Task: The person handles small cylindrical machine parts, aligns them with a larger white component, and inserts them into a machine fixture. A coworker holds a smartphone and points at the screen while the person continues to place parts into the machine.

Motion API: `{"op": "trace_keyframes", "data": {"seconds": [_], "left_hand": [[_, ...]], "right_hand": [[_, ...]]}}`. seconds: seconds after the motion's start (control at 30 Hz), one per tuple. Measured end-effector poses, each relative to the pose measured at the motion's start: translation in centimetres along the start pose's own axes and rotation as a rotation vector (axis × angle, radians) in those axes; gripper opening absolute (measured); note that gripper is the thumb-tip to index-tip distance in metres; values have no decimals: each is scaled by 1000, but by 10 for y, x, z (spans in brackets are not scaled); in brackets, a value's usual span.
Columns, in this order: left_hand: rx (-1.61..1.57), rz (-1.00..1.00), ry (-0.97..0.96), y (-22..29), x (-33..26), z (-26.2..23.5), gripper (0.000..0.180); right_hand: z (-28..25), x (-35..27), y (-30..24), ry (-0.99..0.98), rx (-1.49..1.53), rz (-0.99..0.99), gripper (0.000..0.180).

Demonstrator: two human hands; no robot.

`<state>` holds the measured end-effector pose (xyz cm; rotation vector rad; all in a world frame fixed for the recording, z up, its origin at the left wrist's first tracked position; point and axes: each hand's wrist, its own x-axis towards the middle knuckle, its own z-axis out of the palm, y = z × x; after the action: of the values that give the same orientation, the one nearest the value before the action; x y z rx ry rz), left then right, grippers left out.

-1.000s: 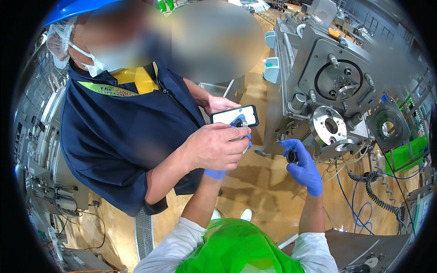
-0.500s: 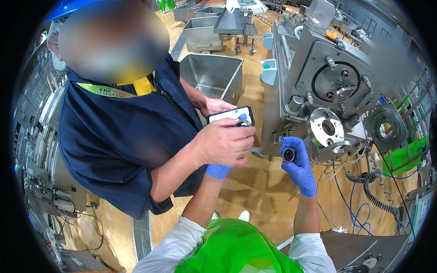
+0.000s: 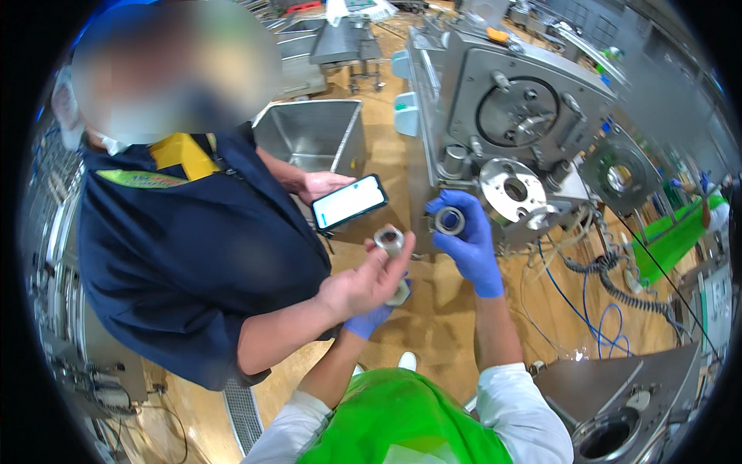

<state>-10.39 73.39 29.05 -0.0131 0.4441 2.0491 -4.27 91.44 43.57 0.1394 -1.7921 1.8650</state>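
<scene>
My right hand (image 3: 473,251), in a blue glove, is raised in front of the machine. Its thumb and fingers close around a grey metal ring (image 3: 449,221), whose round opening faces me. My left hand (image 3: 371,320), also gloved, is lower and partly hidden behind a co-worker's bare hand (image 3: 359,290). A pale, nut-like piece (image 3: 399,294) shows at its fingers. Between the co-worker's fingertips is a short metal ring (image 3: 389,240). The co-worker's other hand (image 3: 321,185) holds a phone (image 3: 349,203) with a lit screen.
The co-worker in a dark jacket (image 3: 193,271) stands close at my left. Ahead right is a steel machine (image 3: 506,93) with a round flange (image 3: 512,190). Behind the phone is a steel tub (image 3: 313,135). Blue hoses (image 3: 580,301) hang at right; another person in green (image 3: 665,251) is beyond.
The co-worker's hand has turned and lowered, bringing its ring into plain sight. The phone is lower and more exposed. My right hand has shifted left and up in the picture, still holding its ring.
</scene>
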Motion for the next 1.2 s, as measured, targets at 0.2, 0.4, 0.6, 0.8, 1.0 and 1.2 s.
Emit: {"op": "trace_keyframes", "data": {"seconds": [0.2,0.4,0.6,0.8,1.0,1.2], "left_hand": [[435,-35,246,-35,-40,-43,36],[469,-10,223,-13,-64,-52,34],[479,-13,307,-6,-75,-61,34],[527,-14,323,-11,-86,-91,37],[483,-57,371,-20,-107,-129,35],[528,-58,376,-24,-117,-127,32]], "right_hand": [[4,12,-10,41,-318,-249,56],[4,8,-11,68,-356,-319,60],[2,-2,14,164,-247,-233,63],[-29,-9,81,405,39,-99,64],[-52,30,66,827,431,21,54],[-21,24,25,267,-213,-190,55]]}}
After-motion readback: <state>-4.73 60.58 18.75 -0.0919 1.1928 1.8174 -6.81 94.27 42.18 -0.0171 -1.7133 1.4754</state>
